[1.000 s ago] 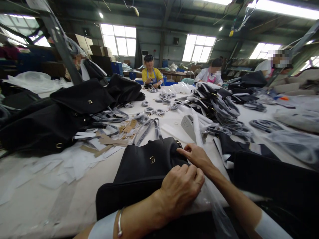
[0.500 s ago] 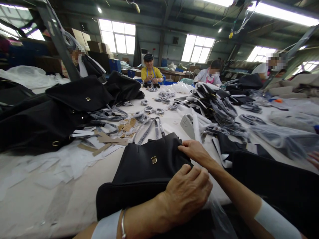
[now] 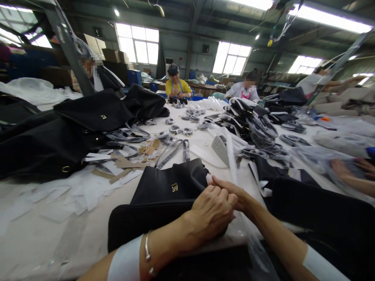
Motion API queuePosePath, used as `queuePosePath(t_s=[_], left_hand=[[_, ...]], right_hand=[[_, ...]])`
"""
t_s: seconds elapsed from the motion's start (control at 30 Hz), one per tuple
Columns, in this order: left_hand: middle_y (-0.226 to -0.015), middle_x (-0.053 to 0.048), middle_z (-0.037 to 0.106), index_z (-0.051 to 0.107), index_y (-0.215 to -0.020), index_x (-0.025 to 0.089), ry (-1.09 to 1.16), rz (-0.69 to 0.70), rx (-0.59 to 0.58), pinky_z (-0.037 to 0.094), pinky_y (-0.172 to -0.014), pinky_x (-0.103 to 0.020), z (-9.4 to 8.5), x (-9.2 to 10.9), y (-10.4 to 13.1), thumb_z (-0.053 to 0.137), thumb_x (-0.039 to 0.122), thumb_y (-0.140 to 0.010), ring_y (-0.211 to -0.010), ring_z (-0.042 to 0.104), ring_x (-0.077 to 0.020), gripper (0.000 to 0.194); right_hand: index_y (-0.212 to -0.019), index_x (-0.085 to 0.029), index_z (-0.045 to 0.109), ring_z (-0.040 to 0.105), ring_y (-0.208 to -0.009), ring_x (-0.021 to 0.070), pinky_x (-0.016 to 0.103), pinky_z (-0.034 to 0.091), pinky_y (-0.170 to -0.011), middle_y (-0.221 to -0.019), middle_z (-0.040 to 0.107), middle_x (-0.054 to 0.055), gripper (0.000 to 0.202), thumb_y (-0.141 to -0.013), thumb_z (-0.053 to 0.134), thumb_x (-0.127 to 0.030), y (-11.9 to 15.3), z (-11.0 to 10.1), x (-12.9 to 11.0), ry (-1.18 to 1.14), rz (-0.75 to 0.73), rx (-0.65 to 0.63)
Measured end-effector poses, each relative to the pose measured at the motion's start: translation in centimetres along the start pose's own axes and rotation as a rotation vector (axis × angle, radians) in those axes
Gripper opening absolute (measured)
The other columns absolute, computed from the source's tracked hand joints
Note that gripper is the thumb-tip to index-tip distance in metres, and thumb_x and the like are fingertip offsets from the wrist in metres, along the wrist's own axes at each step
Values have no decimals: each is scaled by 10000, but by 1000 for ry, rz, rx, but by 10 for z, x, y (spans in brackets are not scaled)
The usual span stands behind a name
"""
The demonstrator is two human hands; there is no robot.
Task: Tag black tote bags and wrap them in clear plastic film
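A black bag (image 3: 164,183) with a gold clasp lies in front of me, its wrapped handles (image 3: 172,150) pointing away. My left hand (image 3: 213,210) is closed over the bag's right side, fingers curled; what they grip is hidden beneath them. My right hand (image 3: 231,191) meets it at the bag's upper right edge, with thumb and fingers bent together. A small pale patch shows by the right fingertips, too small to name. Clear plastic film (image 3: 254,238) hangs just below the right wrist.
Black bags (image 3: 93,109) are heaped at left beside paper slips and brown tags (image 3: 149,150). Wrapped straps (image 3: 175,129) and a black stack (image 3: 249,117) lie farther back. Another person's hands (image 3: 348,175) are at the right edge, on plastic. Several people sit around the table (image 3: 96,238).
My left hand has shifted slightly up and left, and both hands now touch. The bag has slid slightly left. Another person's hands have come further in at the right.
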State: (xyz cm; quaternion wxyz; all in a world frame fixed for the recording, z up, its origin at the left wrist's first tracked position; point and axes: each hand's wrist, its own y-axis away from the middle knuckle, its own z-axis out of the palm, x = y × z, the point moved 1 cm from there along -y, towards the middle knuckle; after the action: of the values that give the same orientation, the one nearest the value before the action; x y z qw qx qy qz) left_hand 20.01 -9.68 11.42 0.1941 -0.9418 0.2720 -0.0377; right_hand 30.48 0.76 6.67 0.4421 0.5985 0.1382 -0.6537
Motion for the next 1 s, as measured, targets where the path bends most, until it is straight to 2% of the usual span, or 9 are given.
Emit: queuePosePath(t_s=[0.1,0.2,0.33,0.43,0.6,0.7,0.8,0.9,1.0], left_hand=[[-897,-48,643,522,-1007,149,89,-48,-80,479,-717,-327,5,-15,1,588,415,-873,-811,619,-214,305],[-884,-64,671,562,-980,157,170,-61,-225,464,-623,-317,0,-31,-2,537,463,-893,-763,644,-227,319],[-850,-91,699,635,-911,171,449,98,-485,447,-626,-297,-19,-57,-16,357,540,-943,-760,654,-221,463],[-848,-80,721,677,-827,195,615,200,-606,454,-744,-291,-23,-80,-27,261,497,-974,-771,644,-193,534],[-922,-52,726,656,-777,216,445,232,-495,251,-1067,-396,-4,-123,-32,349,373,-983,-940,623,-202,403],[-929,-53,713,644,-818,206,362,215,-412,255,-1062,-392,6,-144,-36,383,404,-975,-929,614,-202,364],[-1026,-48,687,646,-984,229,436,183,-360,331,-1005,-325,10,-160,-41,414,440,-957,-983,596,-196,315],[-1229,-64,604,573,-1201,244,531,-39,-338,351,-1001,-308,15,-176,-37,522,486,-887,-1127,538,-221,399],[-1179,-92,625,572,-1194,197,593,-302,-413,414,-919,-320,26,-191,-24,543,536,-843,-1062,574,-249,489]], right_hand=[[-859,-159,632,602,-683,140,249,489,-620,-753,638,34,482,-817,572,-635,30,0,12,-133,-21,-29],[-985,-182,665,613,-808,181,294,487,-755,-871,674,36,428,-745,705,-534,54,10,31,45,-137,1],[-1030,-202,684,588,-915,234,316,451,-842,-940,689,16,435,-622,802,-292,65,34,57,393,-218,262],[-901,-172,698,570,-825,220,297,451,-755,-840,676,13,279,-677,747,-331,59,47,67,454,-275,352],[-736,-146,668,522,-701,175,270,423,-649,-700,616,0,213,-726,687,-358,49,36,63,433,-346,256],[-775,-146,696,547,-738,186,281,439,-685,-749,647,9,187,-718,703,-324,50,14,47,470,-346,233],[-862,-154,719,581,-768,193,292,461,-725,-801,684,14,215,-709,732,-305,54,-14,31,476,-297,205],[-885,-165,724,615,-780,195,299,479,-754,-831,711,15,239,-688,763,-295,58,-33,25,434,-211,152],[-870,-161,726,634,-794,201,308,489,-777,-831,722,20,257,-665,787,-304,63,-39,22,386,-146,128]])
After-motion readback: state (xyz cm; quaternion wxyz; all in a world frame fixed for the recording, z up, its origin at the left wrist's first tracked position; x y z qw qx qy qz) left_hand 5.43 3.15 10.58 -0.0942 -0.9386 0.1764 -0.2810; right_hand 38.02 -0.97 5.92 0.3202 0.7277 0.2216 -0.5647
